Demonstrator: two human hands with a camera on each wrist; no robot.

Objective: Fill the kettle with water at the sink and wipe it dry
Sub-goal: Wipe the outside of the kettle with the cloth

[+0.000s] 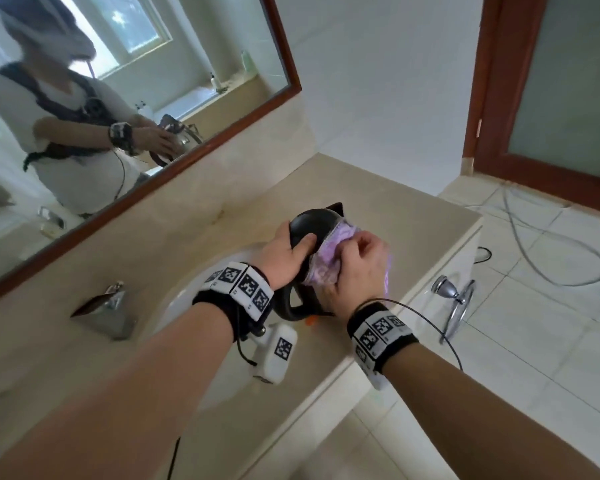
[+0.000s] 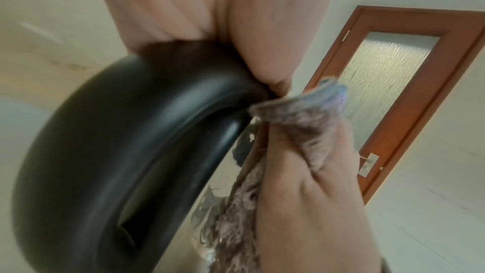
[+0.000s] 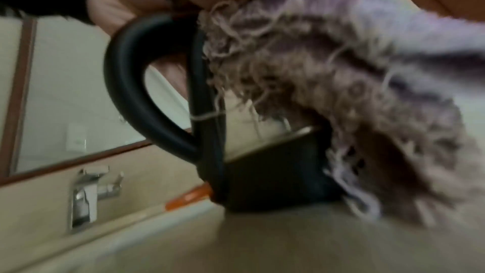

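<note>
A steel kettle with a black lid and black handle stands on the beige counter, just right of the sink. My left hand holds the kettle from above, thumb on the lid and fingers curled over its far edge. My right hand grips a bunched purple cloth and presses it against the kettle's right side. In the left wrist view the cloth lies against the shiny steel wall. An orange switch sticks out at the kettle's base.
A chrome faucet stands behind the sink, under a wood-framed mirror. A chrome towel ring hangs on the counter's right face. A hose lies on the tiled floor before a wooden door.
</note>
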